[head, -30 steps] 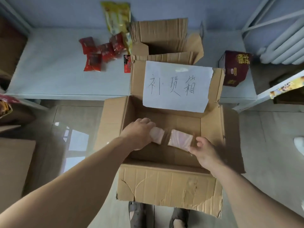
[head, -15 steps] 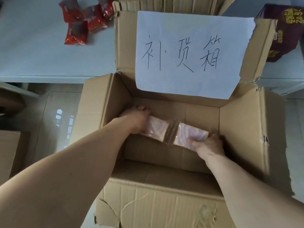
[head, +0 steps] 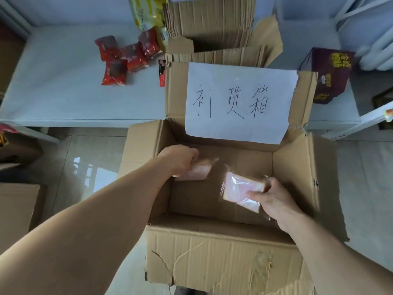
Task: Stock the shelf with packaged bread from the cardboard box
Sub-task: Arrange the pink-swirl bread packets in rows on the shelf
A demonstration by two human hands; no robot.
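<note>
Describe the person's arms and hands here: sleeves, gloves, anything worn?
Both arms are bare along all the forearm in view; no sleeves show. The left hand and right hand wear no gloves. No watch, ring, band or marking is visible on either wrist or on the fingers that show.
</note>
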